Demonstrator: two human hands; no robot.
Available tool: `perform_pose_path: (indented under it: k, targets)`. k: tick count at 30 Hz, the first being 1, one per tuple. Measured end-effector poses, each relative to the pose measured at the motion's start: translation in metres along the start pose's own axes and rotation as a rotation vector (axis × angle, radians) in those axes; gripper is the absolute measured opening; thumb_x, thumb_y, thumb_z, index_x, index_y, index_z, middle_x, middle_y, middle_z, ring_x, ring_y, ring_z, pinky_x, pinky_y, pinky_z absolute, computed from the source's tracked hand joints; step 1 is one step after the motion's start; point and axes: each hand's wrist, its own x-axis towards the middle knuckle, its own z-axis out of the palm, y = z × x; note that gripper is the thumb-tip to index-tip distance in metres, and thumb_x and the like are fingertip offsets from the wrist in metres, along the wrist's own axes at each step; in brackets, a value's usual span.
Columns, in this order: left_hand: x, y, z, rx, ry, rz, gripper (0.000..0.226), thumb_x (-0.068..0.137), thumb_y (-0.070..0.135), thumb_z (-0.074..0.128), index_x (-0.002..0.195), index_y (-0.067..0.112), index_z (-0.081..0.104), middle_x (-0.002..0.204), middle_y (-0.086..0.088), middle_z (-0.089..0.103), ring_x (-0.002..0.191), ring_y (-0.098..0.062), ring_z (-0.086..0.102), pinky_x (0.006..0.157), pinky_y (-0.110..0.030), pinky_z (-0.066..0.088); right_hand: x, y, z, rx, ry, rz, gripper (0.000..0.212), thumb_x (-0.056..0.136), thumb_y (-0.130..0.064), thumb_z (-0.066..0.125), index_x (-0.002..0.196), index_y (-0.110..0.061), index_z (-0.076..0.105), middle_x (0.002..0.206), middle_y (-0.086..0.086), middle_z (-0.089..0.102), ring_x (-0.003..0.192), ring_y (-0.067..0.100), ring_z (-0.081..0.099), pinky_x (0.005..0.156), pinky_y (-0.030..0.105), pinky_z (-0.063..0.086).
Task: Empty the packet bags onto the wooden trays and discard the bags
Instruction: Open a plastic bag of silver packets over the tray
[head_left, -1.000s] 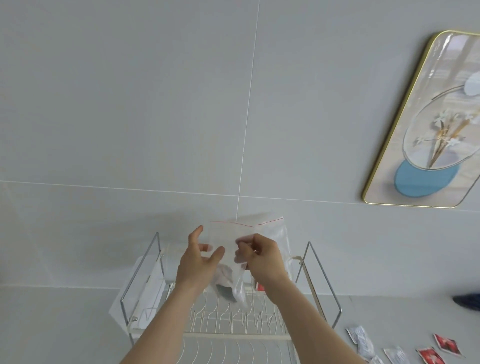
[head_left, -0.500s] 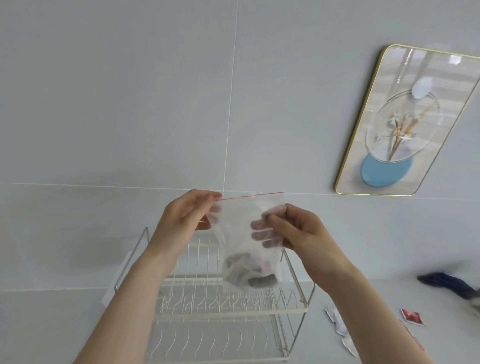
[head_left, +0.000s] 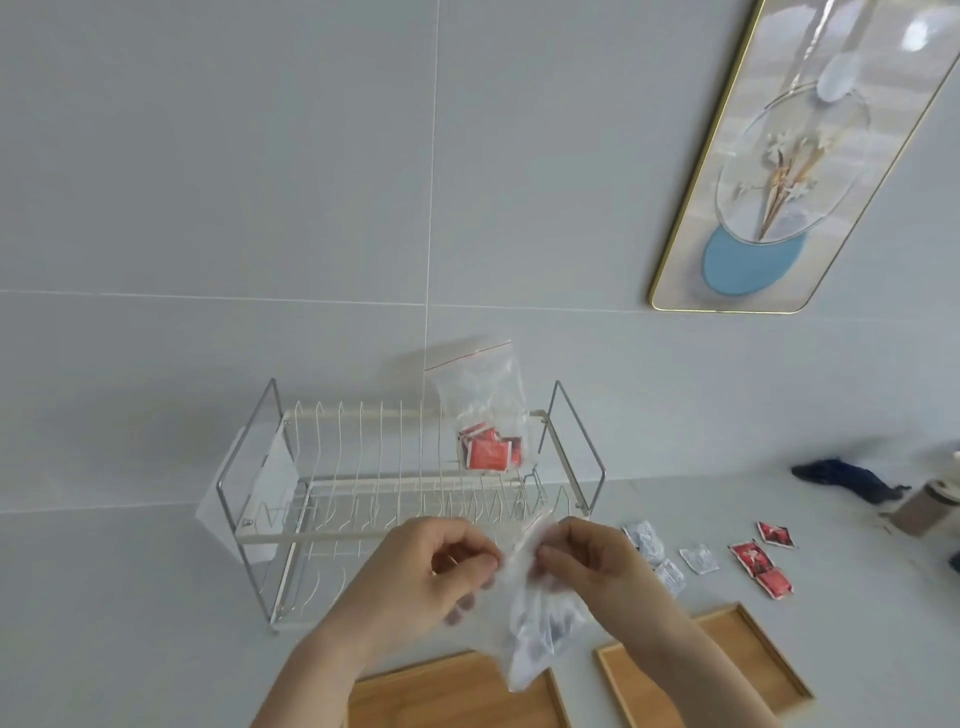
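Observation:
A clear zip bag (head_left: 537, 631) with dark packets inside hangs between my hands above the counter. My left hand (head_left: 421, 579) pinches one side of its top and my right hand (head_left: 592, 564) pinches the other side. Below lie two wooden trays, the left tray (head_left: 441, 691) and the right tray (head_left: 748, 660), each partly hidden by my arms. A second clear bag (head_left: 483, 410) holding red packets stands upright in the white wire dish rack (head_left: 363, 467).
Loose white packets (head_left: 649, 545) and red packets (head_left: 761, 566) lie on the counter right of the rack. A dark blue cloth (head_left: 847, 480) and a small jar (head_left: 930, 506) sit at the far right. A framed picture (head_left: 779, 171) hangs on the wall.
My hands have lowered the bag from in front of the rack's top down toward the trays. The view tipped down, so the trays and the bag in the rack came into sight.

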Motion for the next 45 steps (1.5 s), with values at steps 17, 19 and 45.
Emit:
perform_pose_path:
  k: [17, 19, 45]
  targets:
    - [-0.016, -0.09, 0.068, -0.238, 0.304, -0.351, 0.012, 0.084, 0.015, 0.073, 0.073, 0.016, 0.078, 0.066, -0.003, 0.077, 0.064, -0.012, 0.073, 0.06, -0.025, 0.055, -0.032, 0.057, 0.08, 0.487, 0.149, 0.487, 0.016, 0.092, -0.006, 0.069, 0.097, 0.008, 0.075, 0.093, 0.027, 0.078, 0.09, 0.037, 0.078, 0.082, 0.049, 0.064]
    - [-0.019, -0.09, 0.069, -0.335, 0.293, -0.396, 0.012, 0.085, 0.014, 0.072, 0.074, 0.012, 0.077, 0.065, -0.002, 0.075, 0.063, -0.013, 0.071, 0.056, -0.026, 0.054, -0.032, 0.062, 0.079, 0.502, 0.115, 0.499, 0.018, 0.092, -0.006, 0.069, 0.098, 0.01, 0.074, 0.095, 0.029, 0.078, 0.089, 0.036, 0.078, 0.078, 0.042, 0.064]
    - [-0.033, -0.119, 0.042, 0.285, 0.33, -0.031, 0.097, 0.072, -0.011, 0.061, 0.135, 0.058, 0.036, 0.138, 0.036, 0.043, 0.133, 0.009, 0.04, 0.111, -0.022, 0.036, -0.02, 0.03, 0.022, 0.007, -0.073, 0.167, 0.017, 0.102, -0.003, 0.044, 0.085, -0.003, 0.051, 0.09, 0.017, 0.078, 0.09, 0.039, 0.074, 0.083, 0.052, 0.061]
